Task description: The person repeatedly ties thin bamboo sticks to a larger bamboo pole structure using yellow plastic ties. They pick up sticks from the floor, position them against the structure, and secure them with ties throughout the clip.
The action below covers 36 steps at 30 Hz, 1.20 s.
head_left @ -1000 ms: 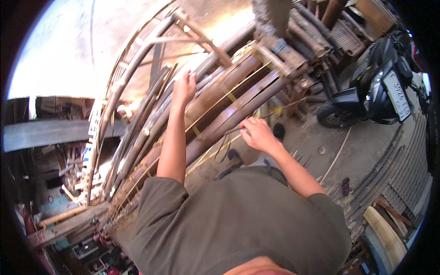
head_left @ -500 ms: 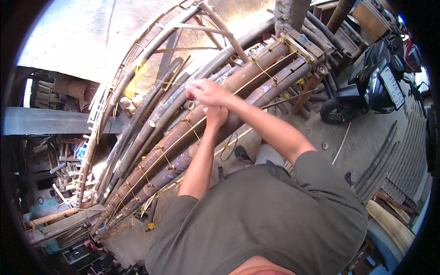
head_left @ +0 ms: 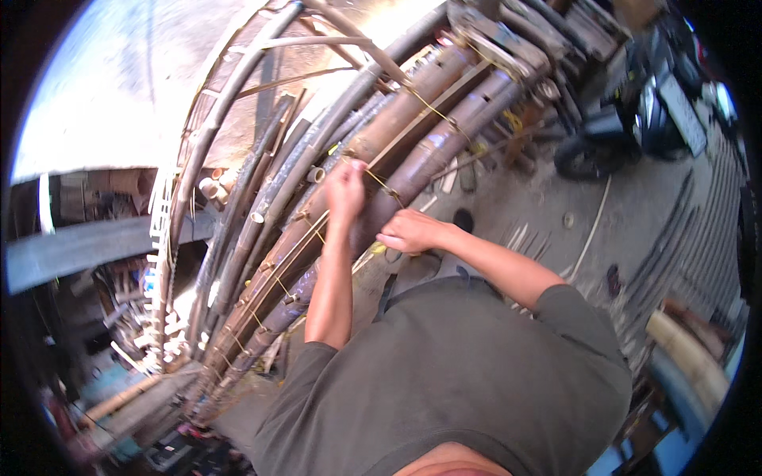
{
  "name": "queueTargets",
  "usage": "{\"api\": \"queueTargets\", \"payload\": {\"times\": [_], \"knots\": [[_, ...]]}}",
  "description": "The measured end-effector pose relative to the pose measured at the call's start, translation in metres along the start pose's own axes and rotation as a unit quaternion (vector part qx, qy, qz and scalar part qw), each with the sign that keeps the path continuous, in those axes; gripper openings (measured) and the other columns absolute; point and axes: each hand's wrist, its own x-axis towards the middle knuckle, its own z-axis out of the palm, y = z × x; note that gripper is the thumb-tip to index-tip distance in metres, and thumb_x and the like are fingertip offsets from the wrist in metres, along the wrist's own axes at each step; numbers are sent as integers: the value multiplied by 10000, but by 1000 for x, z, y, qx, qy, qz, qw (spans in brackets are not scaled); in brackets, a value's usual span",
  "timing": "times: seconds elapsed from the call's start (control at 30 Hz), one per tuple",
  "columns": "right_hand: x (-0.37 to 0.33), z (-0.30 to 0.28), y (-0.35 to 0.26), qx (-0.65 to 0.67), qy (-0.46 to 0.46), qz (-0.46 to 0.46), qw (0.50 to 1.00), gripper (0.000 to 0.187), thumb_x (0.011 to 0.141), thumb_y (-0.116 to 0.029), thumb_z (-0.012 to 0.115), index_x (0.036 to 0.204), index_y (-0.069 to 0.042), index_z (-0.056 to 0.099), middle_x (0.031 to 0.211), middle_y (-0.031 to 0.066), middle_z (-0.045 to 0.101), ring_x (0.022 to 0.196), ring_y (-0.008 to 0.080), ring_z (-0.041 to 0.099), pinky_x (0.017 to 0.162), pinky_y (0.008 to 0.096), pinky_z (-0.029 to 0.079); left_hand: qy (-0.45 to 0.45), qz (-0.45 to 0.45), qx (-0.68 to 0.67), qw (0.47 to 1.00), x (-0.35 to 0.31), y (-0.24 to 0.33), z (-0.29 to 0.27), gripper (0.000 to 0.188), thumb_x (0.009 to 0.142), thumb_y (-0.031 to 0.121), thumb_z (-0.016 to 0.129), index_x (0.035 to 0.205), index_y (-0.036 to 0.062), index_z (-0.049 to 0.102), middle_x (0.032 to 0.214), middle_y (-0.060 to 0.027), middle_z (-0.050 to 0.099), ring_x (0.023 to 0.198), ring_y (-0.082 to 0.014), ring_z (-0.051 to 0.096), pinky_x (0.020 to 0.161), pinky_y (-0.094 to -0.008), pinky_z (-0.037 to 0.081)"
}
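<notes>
Two long brown bamboo poles, an upper pole (head_left: 385, 131) and a lower pole (head_left: 432, 159), lie side by side on a slant with small pegs along them. Thin yellow cord (head_left: 376, 182) crosses between them from peg to peg. Against the upper pole, my left hand (head_left: 346, 192) is closed at the end of one cord strand; what its fingers hold is hidden. My right hand (head_left: 414, 232) is closed beside the lower pole's near side. A blurred yellow bundle of cord (head_left: 379, 248) hangs at its fingers. A narrow strip (head_left: 429, 120) runs lengthwise between the poles.
More dark poles (head_left: 274, 186) and a curved bamboo frame (head_left: 208, 131) lie beyond. A wooden end support (head_left: 500, 44) holds the poles at upper right. A parked motorcycle (head_left: 635, 119) stands to the right. Long rods (head_left: 667, 246) lie on the floor.
My right hand has come from the far side of the upper pole to the near side of the lower pole, the yellow bundle with it. My left hand has shifted left onto the upper pole.
</notes>
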Motion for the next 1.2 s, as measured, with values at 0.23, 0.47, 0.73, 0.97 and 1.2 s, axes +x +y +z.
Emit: {"api": "queueTargets", "payload": {"times": [0.23,0.47,0.73,0.97,1.2], "knots": [[13,40,-22,-68,57,21,996,215,805,-231,584,827,-17,602,817,180,628,817,366,610,722,484,473,164,126,94,974,127,-23,-22,302,982,186,482,1116,-32,641,766,-76,666,689,-131,608,642,-280,473],[31,121,-71,170,2,20,985,382,825,-226,620,1152,-39,554,1026,145,619,1018,291,602,830,441,491,-45,42,96,993,110,-65,-48,413,954,285,511,1278,37,572,957,-177,711,932,-274,684,823,-379,501],[81,156,-103,668,574,-4,474,189,935,-158,448,782,-102,543,721,41,539,697,121,521,679,273,442,-118,32,130,984,-86,-109,-145,244,933,197,534,1025,-6,635,972,-210,681,930,-341,655,817,-424,491],[222,91,-101,-15,56,30,998,458,962,-450,428,1005,-88,705,952,153,696,919,296,666,828,427,497,-10,28,193,981,-98,-86,-116,319,940,299,528,1065,25,634,1003,-250,658,923,-424,631,809,-496,464],[195,49,-97,367,-10,93,926,555,957,-487,458,784,5,649,750,132,630,753,228,602,711,375,489,-54,8,110,992,-106,-92,-136,351,960,381,471,1046,104,668,965,-206,670,953,-415,621,811,-512,471]]}}
